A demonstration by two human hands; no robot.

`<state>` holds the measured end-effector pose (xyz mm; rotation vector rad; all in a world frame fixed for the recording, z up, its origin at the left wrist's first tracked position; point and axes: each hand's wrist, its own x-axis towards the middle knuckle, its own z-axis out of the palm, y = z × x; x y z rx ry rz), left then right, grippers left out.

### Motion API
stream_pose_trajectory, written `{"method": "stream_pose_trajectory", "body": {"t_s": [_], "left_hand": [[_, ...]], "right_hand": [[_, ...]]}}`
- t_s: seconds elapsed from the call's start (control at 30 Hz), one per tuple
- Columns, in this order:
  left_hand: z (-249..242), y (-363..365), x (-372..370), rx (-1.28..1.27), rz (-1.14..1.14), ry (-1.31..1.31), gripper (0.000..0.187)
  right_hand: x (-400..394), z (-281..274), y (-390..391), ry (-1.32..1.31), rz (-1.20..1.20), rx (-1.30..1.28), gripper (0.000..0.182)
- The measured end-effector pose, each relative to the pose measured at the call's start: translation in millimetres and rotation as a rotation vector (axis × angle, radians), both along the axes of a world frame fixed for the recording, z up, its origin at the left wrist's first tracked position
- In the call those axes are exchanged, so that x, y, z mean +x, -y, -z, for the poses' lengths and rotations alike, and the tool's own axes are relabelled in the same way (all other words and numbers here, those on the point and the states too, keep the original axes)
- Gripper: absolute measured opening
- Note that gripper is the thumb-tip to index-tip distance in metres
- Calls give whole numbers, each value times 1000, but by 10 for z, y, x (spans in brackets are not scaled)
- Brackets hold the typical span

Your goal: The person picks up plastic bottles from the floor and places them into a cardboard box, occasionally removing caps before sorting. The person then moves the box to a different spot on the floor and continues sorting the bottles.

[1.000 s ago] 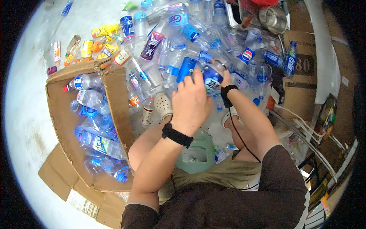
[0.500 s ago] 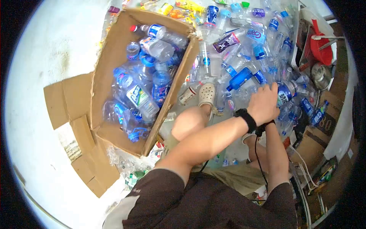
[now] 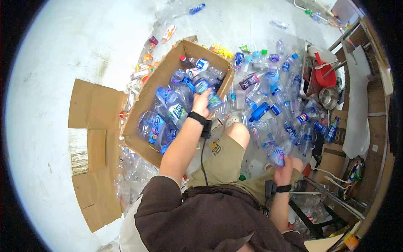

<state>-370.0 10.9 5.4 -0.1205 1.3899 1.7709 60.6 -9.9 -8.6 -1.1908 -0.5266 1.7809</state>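
My left hand (image 3: 201, 103) is closed round a plastic bottle with a blue label (image 3: 213, 99), held tilted over the right side of a cardboard box (image 3: 142, 145). Inside the box lie several clear plastic bottles, among them one with a green and white label (image 3: 178, 113). Low on the right, by my knee, my right hand (image 3: 283, 169) grips a clear plastic bottle with a purple-blue label (image 3: 277, 156). Both wrists wear black bands.
Loose plastic bottles (image 3: 261, 111) cover the floor beyond my legs. Flattened cardboard (image 3: 100, 110) lies left of the box. At the right stand a red pan (image 3: 325, 77), a metal pot (image 3: 328, 97) and a rack with cardboard pieces.
My left hand has swung from the bottle pile at right across to the box, carrying a bottle. My right hand now shows lower down with another bottle. The view has shifted.
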Motion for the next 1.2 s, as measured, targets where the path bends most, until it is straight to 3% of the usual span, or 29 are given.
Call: {"method": "stream_pose_trajectory", "body": {"t_s": [0.03,0.07,0.1,0.17,0.2,0.23,0.27,0.3,0.37,0.43,0.5,0.63,0.77,0.9,1.0,1.07,1.2], "left_hand": [[366,122,-253,-41,-20,-10,38],[425,224,-406,-117,-25,18,52],[329,260,-522,-207,-35,2,68],[239,353,-536,-110,-50,-338,82],[-249,403,-386,-131,-27,-362,93],[-187,374,-426,-249,-69,-501,86],[-110,425,-410,-194,70,-544,83],[-302,495,-268,-141,209,-583,80],[-923,672,232,-20,707,-482,70],[-898,884,721,231,1034,-566,66],[-987,1057,1165,418,1196,-465,65],[-943,1251,1364,371,996,-430,61],[-808,1490,767,191,417,96,50],[-404,1929,-42,-215,19,-29,56],[-101,2409,-412,-373,-23,-132,57],[-278,2614,-392,-405,3,-183,56],[-160,2771,-283,-582,-75,-285,51]], "right_hand": [[-10,-99,116,-34,-24,-33,47],[-35,-201,213,-66,-48,-68,47],[-89,-293,278,-71,-49,-52,47],[-204,-472,393,10,-31,-46,49],[-254,-589,422,-2,-57,-43,51],[-312,-692,441,0,-61,-36,51],[-372,-788,459,-3,-85,-9,53],[-428,-886,476,-6,-109,14,55],[-591,-1056,478,-43,-182,74,56],[-793,-1228,537,-78,-259,123,57],[-1015,-1357,609,-163,-367,223,64],[-1200,-1345,728,-121,-457,288,72],[-949,-1305,693,-117,-431,226,62],[-501,-1112,685,-154,-384,109,48],[-207,-946,752,-151,-281,51,42],[-90,-914,786,-171,-263,37,42],[42,-840,857,-171,-189,-8,42]]}}
